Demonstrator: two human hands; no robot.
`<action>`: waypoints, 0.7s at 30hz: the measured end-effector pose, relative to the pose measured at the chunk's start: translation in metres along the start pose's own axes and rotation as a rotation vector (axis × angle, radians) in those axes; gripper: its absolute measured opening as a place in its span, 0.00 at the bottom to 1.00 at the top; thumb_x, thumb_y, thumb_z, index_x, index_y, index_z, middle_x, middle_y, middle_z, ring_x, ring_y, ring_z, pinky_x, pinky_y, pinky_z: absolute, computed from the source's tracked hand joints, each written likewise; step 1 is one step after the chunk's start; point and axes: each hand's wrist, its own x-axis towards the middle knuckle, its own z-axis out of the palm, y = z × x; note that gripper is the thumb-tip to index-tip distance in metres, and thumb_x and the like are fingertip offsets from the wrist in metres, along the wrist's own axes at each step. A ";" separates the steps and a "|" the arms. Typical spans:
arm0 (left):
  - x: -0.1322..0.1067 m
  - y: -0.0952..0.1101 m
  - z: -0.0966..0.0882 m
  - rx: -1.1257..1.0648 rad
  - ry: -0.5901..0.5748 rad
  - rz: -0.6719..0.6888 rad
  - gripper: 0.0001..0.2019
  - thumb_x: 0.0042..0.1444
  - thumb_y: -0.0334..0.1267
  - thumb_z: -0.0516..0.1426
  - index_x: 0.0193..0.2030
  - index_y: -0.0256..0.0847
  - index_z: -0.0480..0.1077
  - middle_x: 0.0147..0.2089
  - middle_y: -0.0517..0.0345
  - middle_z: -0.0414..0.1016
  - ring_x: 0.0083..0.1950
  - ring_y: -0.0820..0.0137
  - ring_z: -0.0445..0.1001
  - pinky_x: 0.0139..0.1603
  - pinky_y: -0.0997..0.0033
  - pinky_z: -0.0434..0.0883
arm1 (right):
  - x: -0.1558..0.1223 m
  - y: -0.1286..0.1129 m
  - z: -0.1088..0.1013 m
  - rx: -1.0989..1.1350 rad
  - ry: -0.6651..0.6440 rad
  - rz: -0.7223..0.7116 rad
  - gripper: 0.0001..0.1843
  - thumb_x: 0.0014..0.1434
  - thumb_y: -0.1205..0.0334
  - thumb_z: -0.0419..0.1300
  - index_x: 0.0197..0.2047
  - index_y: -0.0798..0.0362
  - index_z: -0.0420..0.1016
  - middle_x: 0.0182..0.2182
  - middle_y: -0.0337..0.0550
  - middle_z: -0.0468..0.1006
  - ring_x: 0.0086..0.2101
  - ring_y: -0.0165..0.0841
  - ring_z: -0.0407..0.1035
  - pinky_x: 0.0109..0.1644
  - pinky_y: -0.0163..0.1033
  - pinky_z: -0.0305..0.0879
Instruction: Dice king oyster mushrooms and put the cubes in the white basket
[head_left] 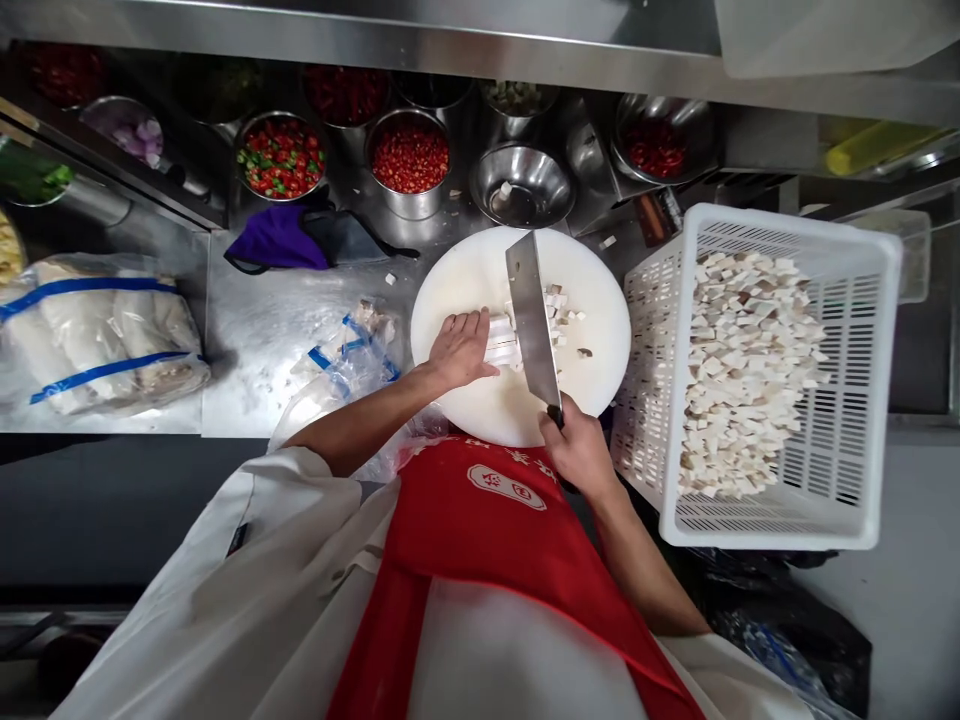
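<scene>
On a round white cutting board (465,258), my left hand (459,350) presses with curled fingers on a bundle of white mushroom strips (501,342), steadying them from the left. My right hand (579,446) is wrapped around the black handle of a cleaver (532,320). Its broad blade stands across the right end of the strips; whether the edge touches the board I cannot tell. Small diced mushroom pieces (556,305) lie just beyond the blade, partly hidden by it. A small brownish scrap (585,352) rests farther right on the board.
At right stands a white perforated basket (889,380) with many mushroom cubes (750,370). Behind the board are a metal bowl (551,165) and pots of chopped chilies (411,158). Left lie a purple and black mask (285,237), crumpled plastic (352,370) and a bagged white bundle (105,335). A metal shelf edge (480,50) overhangs.
</scene>
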 end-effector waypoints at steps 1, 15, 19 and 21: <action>-0.002 -0.001 0.000 -0.004 -0.002 -0.017 0.52 0.51 0.59 0.63 0.70 0.23 0.48 0.64 0.32 0.62 0.63 0.49 0.61 0.65 0.55 0.54 | -0.008 -0.002 -0.004 0.008 -0.022 -0.003 0.21 0.64 0.55 0.49 0.55 0.55 0.71 0.35 0.49 0.82 0.36 0.43 0.76 0.39 0.40 0.66; -0.005 0.000 0.008 0.004 0.010 -0.008 0.40 0.58 0.52 0.59 0.69 0.27 0.52 0.61 0.36 0.64 0.60 0.51 0.62 0.61 0.56 0.58 | 0.044 -0.012 0.025 -0.153 -0.120 0.013 0.24 0.62 0.61 0.49 0.58 0.60 0.68 0.36 0.55 0.82 0.38 0.47 0.75 0.41 0.42 0.65; -0.009 -0.004 0.010 -0.015 0.041 0.000 0.47 0.55 0.54 0.61 0.71 0.25 0.48 0.65 0.34 0.60 0.63 0.50 0.60 0.64 0.56 0.56 | 0.037 -0.009 0.019 -0.067 -0.051 0.009 0.21 0.63 0.58 0.49 0.55 0.57 0.70 0.35 0.52 0.82 0.36 0.45 0.75 0.39 0.41 0.64; -0.011 -0.007 0.011 -0.038 0.051 -0.011 0.50 0.54 0.56 0.61 0.72 0.25 0.45 0.68 0.33 0.57 0.65 0.49 0.58 0.66 0.56 0.54 | 0.027 -0.009 0.011 -0.053 -0.032 0.005 0.21 0.63 0.57 0.49 0.55 0.56 0.70 0.34 0.50 0.81 0.35 0.45 0.75 0.37 0.40 0.63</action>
